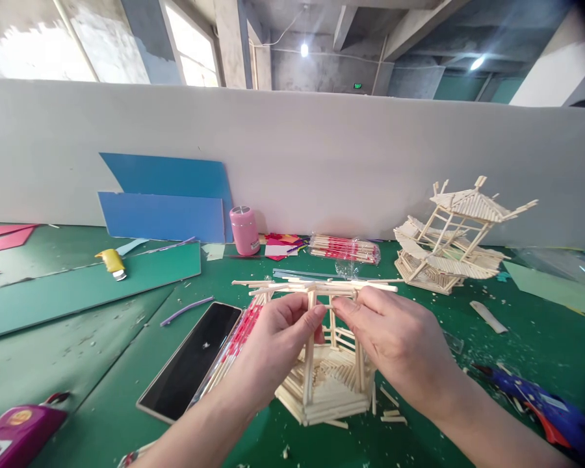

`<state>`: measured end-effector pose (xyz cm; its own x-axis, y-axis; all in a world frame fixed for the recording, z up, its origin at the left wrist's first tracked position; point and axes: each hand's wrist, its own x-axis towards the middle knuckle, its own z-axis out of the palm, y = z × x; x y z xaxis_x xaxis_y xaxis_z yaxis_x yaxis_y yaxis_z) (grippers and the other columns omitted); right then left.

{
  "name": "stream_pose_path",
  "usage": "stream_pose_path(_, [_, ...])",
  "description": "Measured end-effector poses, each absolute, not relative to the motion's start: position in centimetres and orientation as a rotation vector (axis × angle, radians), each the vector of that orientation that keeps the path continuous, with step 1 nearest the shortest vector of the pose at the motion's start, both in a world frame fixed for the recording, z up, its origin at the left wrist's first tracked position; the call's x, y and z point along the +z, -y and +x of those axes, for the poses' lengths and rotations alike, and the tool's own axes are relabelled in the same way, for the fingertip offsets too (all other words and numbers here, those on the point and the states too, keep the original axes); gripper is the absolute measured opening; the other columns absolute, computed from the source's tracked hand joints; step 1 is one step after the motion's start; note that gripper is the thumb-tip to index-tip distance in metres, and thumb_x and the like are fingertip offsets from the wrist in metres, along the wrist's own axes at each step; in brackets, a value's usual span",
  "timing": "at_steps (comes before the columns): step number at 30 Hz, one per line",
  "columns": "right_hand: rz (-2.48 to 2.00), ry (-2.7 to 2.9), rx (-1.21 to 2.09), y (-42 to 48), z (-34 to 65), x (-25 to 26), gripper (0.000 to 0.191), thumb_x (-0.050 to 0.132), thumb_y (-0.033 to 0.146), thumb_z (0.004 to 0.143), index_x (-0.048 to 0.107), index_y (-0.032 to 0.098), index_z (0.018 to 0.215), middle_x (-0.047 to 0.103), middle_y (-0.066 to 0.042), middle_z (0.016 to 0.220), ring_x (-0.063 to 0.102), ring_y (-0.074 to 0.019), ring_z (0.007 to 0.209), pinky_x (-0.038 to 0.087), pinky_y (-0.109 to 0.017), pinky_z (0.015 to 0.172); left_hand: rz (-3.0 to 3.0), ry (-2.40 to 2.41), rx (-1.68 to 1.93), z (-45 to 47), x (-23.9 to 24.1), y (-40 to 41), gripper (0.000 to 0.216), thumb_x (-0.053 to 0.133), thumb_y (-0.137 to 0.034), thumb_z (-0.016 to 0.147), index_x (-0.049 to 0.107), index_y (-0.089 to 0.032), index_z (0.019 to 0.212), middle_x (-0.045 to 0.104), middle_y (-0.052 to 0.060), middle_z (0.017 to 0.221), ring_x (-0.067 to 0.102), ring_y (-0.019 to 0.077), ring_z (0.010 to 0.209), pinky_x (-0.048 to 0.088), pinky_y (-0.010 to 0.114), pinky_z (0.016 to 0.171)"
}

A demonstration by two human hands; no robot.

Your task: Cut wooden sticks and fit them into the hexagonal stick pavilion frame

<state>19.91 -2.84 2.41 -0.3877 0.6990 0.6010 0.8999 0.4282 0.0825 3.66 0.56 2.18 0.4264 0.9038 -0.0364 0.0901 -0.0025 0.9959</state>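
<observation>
A small pavilion model (pixel 338 390) built of thin wooden sticks stands on the green table in front of me. It has a layered base, upright posts and long sticks lying across the top. My left hand (pixel 290 325) is closed at the near left post, thumb and fingers pinching just under the top sticks. Close beside it, my right hand (pixel 394 325) pinches a short wooden stick (pixel 328 307) below the top frame. The stick's tip points toward my left thumb; whether the left fingers grip it too is hard to make out.
At the back right stands a finished-looking stick pavilion (pixel 458 234). A blue glue gun (pixel 541 403) lies at right, a phone (pixel 192 361) and packed red-banded sticks (pixel 238 338) at left. Behind are a pink flask (pixel 244 231), a stick bundle (pixel 344 249) and blue boards (pixel 163 214).
</observation>
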Motion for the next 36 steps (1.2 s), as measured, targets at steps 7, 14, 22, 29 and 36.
stream_pose_path(7, [-1.290,2.189,-0.462,3.2,19.9,2.3,0.019,0.048,0.013,0.085,0.063,0.016,0.096,0.053,-0.002,0.065,0.050,-0.0147,0.059,0.038,-0.028,0.053,1.364,-0.924,0.830,3.7,1.9,-0.5,0.033,0.051,-0.037,0.083,0.052,-0.016,0.057,0.044,-0.003,0.054,0.029,0.0082,0.049,0.021,0.024,0.047])
stream_pose_path(14, [-1.403,1.780,-0.075,4.6,20.8,-0.1,0.011,0.057,0.022,0.080,0.051,0.021,0.089,0.042,0.004,0.062,0.041,-0.0105,0.051,0.037,-0.023,0.046,1.360,-0.964,0.810,3.6,2.0,-0.3,0.033,0.051,-0.037,0.082,0.051,-0.016,0.057,0.046,-0.003,0.053,0.028,0.0083,0.048,0.020,0.024,0.047])
stream_pose_path(22, [-1.514,1.504,0.613,4.7,20.4,0.0,0.022,0.051,0.040,0.082,0.056,0.021,0.093,0.033,0.006,0.060,0.036,-0.0121,0.053,0.035,-0.026,0.047,1.335,-0.967,0.819,3.5,2.1,-0.2,0.031,0.053,-0.035,0.080,0.051,-0.016,0.057,0.046,-0.004,0.051,0.028,0.0076,0.047,0.019,0.023,0.045])
stream_pose_path(29, [-1.462,1.443,0.812,4.5,19.7,0.4,0.028,0.051,0.039,0.082,0.061,0.017,0.096,0.050,0.000,0.067,0.042,-0.0135,0.059,0.037,-0.028,0.054,1.368,-1.010,0.794,3.7,2.3,-0.3,0.031,0.051,-0.035,0.081,0.050,-0.016,0.058,0.046,-0.004,0.053,0.030,0.0077,0.048,0.021,0.022,0.046])
stream_pose_path(36, [-1.422,1.398,0.875,4.3,19.3,0.4,0.026,0.050,0.037,0.083,0.062,0.017,0.094,0.053,0.000,0.068,0.045,-0.0133,0.060,0.037,-0.026,0.056,1.395,-1.020,0.815,3.5,2.1,-0.2,0.031,0.052,-0.034,0.080,0.050,-0.016,0.056,0.049,-0.003,0.054,0.035,0.0092,0.052,0.024,0.023,0.048])
